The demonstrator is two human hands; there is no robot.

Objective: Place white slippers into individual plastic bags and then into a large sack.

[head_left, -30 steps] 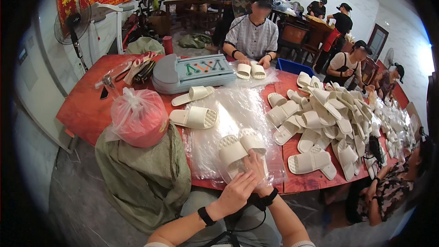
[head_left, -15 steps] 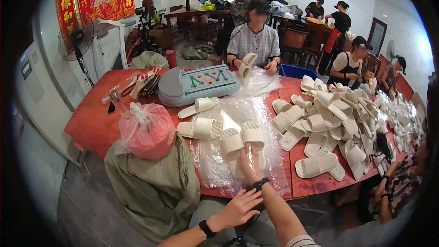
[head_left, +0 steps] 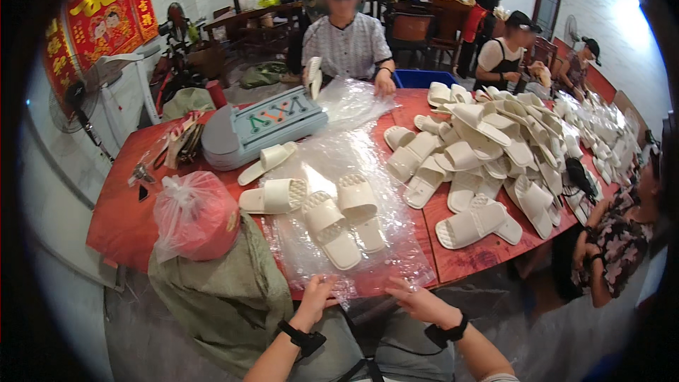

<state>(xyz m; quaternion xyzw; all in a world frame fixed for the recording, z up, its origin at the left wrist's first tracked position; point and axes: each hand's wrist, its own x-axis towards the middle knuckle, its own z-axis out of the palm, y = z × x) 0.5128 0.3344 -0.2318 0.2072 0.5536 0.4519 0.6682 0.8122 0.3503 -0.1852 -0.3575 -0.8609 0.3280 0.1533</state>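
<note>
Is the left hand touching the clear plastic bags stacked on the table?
Touching. The head view shows the left hand with its fingertips on the near edge of the clear plastic bags.

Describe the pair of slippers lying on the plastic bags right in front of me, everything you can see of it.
The pair of slippers is off-white, open-toed, of smooth foam-like material, with a broad strap over each. Both lie soles down, side by side and touching, toes toward the person, angled slightly right. They rest on the stack of clear plastic bags on the red table. A third slipper lies crosswise at their left. The left hand and right hand are at the bags' near edge, clear of the pair.
</note>
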